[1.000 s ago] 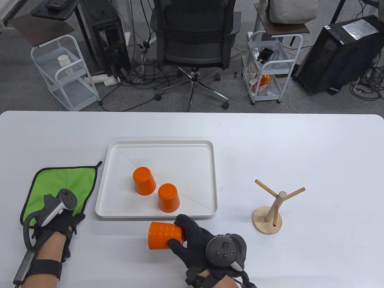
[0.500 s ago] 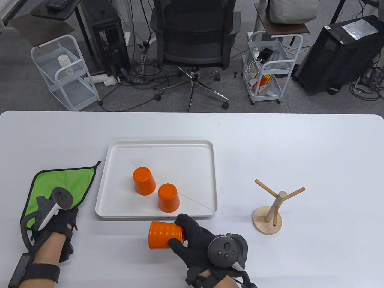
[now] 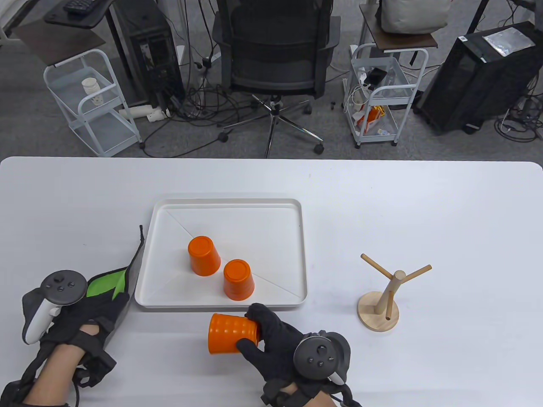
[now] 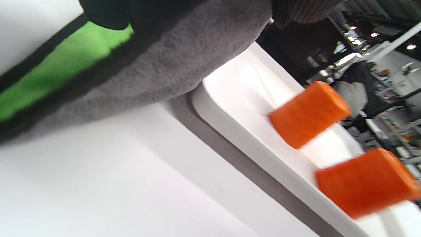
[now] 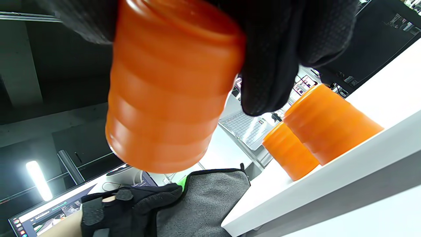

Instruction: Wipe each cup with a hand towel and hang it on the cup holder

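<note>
- The white table (image 3: 382, 203) fills the lower half of the table view, its far edge running across the middle of the frame, with rounded corners.
- Beyond it lies grey carpet with a tangle of cables, a black office chair (image 3: 273, 51) at top centre, a white wire cart (image 3: 91, 101) at upper left, a second cart (image 3: 379, 97) at upper right, and dark computer towers on either side.
- A white tray (image 3: 292, 254) sits left of centre on the table; two orange cups stand upside down in it, the rear cup (image 3: 204, 256) just beside the front cup (image 3: 238, 280) (whether they touch I cannot tell).
- Just below the tray's near edge, the right hand (image 3: 275, 339) grips a third orange cup (image 3: 227, 335), fingers and thumb curled round its base end, the cup on its side with the mouth pointing to frame left. In the right wrist view it appears clear of the table.
- At lower left, the left hand (image 3: 91, 316) holds the hand towel (image 3: 123, 284), bunched and lifted, green face folded in, grey back showing, one corner sticking up beside the tray's left rim. The left wrist view shows grey fabric under the glove (blurred, but plainly gathered).
- The wooden cup holder (image 3: 382, 301) stands at lower right, well apart from the tray, its pegs bare.
</note>
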The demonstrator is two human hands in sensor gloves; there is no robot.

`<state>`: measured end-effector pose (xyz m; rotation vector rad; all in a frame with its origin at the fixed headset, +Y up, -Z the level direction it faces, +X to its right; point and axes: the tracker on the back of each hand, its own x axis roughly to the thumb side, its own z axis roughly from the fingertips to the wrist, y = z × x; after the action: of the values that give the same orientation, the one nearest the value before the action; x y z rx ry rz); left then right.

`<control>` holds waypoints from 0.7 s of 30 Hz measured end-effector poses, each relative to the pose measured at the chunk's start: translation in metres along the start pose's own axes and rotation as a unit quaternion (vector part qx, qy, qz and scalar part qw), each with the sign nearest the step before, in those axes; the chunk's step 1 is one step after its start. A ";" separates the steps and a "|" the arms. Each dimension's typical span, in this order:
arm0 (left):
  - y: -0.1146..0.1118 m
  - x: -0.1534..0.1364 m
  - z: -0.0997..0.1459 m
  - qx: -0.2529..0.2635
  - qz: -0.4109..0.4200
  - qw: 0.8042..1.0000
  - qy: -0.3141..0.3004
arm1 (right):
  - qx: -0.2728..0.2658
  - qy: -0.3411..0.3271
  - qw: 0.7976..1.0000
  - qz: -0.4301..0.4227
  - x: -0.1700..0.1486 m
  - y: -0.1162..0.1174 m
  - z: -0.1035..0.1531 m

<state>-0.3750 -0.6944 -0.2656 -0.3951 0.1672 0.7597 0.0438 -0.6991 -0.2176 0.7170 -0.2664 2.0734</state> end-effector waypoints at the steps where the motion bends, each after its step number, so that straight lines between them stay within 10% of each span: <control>1: -0.002 0.002 0.003 -0.005 0.012 1.000 -0.011 | 0.000 0.000 1.000 0.000 0.000 0.000 0.000; 21: -0.054 0.046 0.056 -0.183 0.240 0.927 -0.223 | 0.016 -0.003 0.999 -0.036 0.004 0.005 0.002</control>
<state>-0.3042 -0.6782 -0.2124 -0.5313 -0.3253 1.3544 0.0390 -0.6998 -0.2136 0.7427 -0.2092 2.0118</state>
